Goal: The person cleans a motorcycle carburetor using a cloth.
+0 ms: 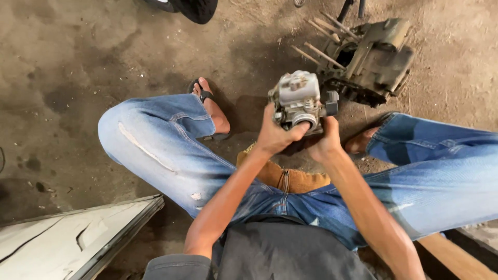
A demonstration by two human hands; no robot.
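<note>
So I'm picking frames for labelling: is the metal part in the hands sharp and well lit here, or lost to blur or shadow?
Head view: the grey metal engine part is sharp and evenly lit, with no glare; both the left hand and the right hand are crisp; soft shadow falls on the dirt floor beneath; the frame edges bend slightly.

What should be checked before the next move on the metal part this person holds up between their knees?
1. Left hand grips the grey metal engine part: ok.
2. Right hand supports it from the other side: ok.
3. Part held off the dirt floor: ok.
4. Round opening faces the person, unobstructed: ok, though a left thumb lies close under it.
5. Part kept apart from the dirty engine block on the floor behind: ok.
6. Underside of the part, and any loose fasteners: cannot tell.
</note>
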